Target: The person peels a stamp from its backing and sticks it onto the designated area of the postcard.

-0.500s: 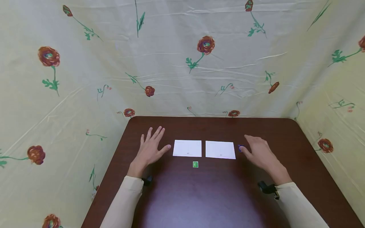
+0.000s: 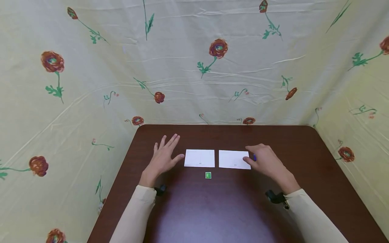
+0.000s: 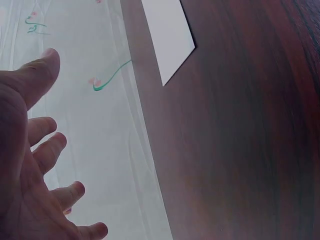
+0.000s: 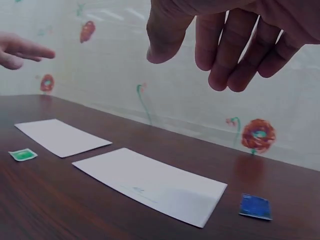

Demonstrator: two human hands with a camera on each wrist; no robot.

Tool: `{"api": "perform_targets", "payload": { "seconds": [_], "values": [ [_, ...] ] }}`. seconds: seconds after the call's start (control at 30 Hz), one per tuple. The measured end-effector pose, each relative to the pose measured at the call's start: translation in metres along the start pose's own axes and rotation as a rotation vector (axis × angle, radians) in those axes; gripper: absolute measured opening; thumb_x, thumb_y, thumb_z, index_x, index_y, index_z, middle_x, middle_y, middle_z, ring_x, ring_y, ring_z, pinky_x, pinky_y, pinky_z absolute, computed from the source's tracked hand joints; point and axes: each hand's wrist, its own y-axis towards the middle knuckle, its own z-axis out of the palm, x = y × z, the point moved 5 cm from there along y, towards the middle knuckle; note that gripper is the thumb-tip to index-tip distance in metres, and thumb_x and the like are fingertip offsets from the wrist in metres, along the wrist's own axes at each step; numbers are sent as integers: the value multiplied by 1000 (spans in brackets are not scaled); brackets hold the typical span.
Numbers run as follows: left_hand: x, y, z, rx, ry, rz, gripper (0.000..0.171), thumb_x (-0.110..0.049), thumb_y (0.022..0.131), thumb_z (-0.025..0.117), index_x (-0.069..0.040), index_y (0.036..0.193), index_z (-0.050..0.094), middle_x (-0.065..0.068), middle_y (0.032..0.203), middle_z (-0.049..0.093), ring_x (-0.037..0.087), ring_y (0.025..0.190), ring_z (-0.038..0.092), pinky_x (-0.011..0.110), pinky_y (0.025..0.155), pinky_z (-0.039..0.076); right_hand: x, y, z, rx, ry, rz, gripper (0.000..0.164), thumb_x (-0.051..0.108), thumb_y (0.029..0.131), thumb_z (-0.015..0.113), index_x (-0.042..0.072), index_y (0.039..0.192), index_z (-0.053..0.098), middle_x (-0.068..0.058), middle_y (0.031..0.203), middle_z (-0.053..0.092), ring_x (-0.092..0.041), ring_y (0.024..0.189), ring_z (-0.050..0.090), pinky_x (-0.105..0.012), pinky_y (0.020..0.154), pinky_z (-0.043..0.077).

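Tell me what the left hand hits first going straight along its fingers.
Probably the floral cloth beyond the far edge of the table; the left white card lies right of the left hand and its line. Depth is unclear.

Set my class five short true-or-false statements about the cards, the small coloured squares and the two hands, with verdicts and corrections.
1. The left white card and the right white card lie side by side, with a gap between them. True.
2. The green square lies on top of the right white card. False: it lies on the table, in front of the left white card in the head view.
3. The blue square lies beside the right white card, not on it. True.
4. The left hand grips the green square. False: it holds nothing.
5. The right hand hovers above the table. True.
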Motion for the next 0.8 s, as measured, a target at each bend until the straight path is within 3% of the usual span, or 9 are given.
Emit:
{"api": "perform_targets", "payload": {
  "seconds": [0.07, 0.3, 0.43, 0.8],
  "values": [
    [-1, 1, 1, 10, -4, 3, 83, -48, 94, 65, -23, 161, 24, -2, 168, 21, 41, 155, 6, 74, 113, 7, 6, 3, 1, 5, 2, -16, 42, 26, 85, 79, 1, 118, 72, -3, 76, 69, -27, 85, 65, -46, 83, 52],
    [-5, 6, 10, 45, -7, 1, 83, -46, 94, 66, -26, 161, 22, -3, 168, 21, 40, 155, 7, 74, 114, 9, 24, 11, 10, 13, 22, -40, 38, 23, 82, 82, 4, 114, 74, -10, 105, 77, -31, 96, 69, -47, 86, 54],
    [-7, 7, 15, 66, -11, 2, 83, -45, 94, 67, -25, 161, 22, -4, 167, 21, 41, 154, 7, 73, 114, 9, 32, 14, 17, -6, 20, -78, 36, 22, 80, 83, 3, 110, 75, -10, 102, 77, -32, 94, 70, -47, 85, 54],
    [-8, 10, 28, 113, -1, 15, 85, -44, 94, 67, -22, 161, 22, -1, 167, 22, 43, 154, 9, 70, 116, 12, 49, 23, 29, 39, 30, -61, 37, 28, 82, 82, 6, 112, 76, -8, 104, 77, -30, 99, 70, -46, 88, 54]
  ]
}}
